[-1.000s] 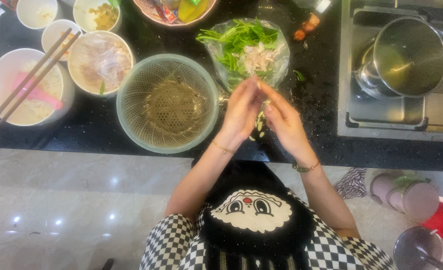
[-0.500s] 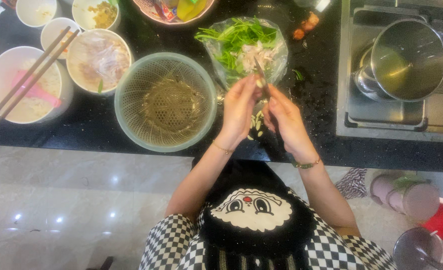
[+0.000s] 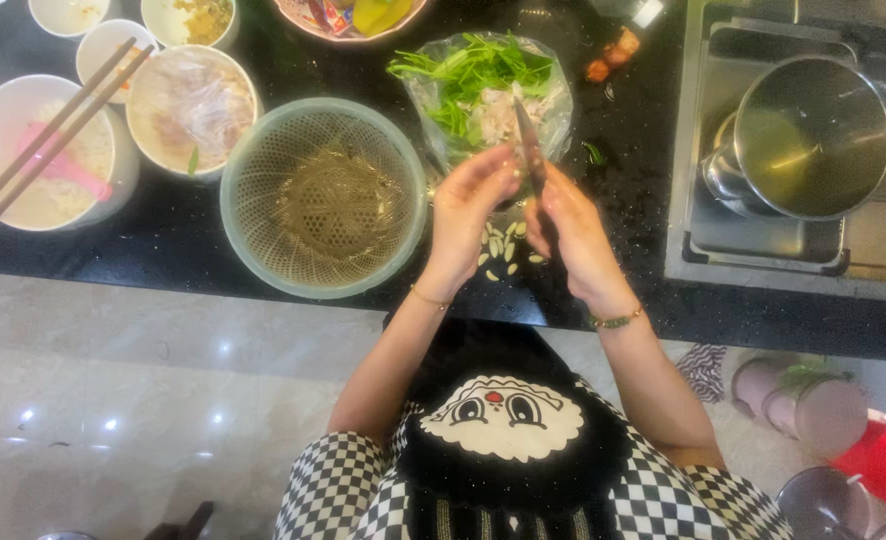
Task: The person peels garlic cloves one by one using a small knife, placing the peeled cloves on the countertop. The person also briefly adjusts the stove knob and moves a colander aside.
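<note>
Clearly right hand (image 3: 575, 235) grips knife (image 3: 530, 150); left hand (image 3: 468, 215) pinches something small, hidden behind fingers.

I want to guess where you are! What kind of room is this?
Most likely a home kitchen: a steel pot sits on a stove, bowls of food crowd the dark counter, and the right hand holds a knife.
</note>
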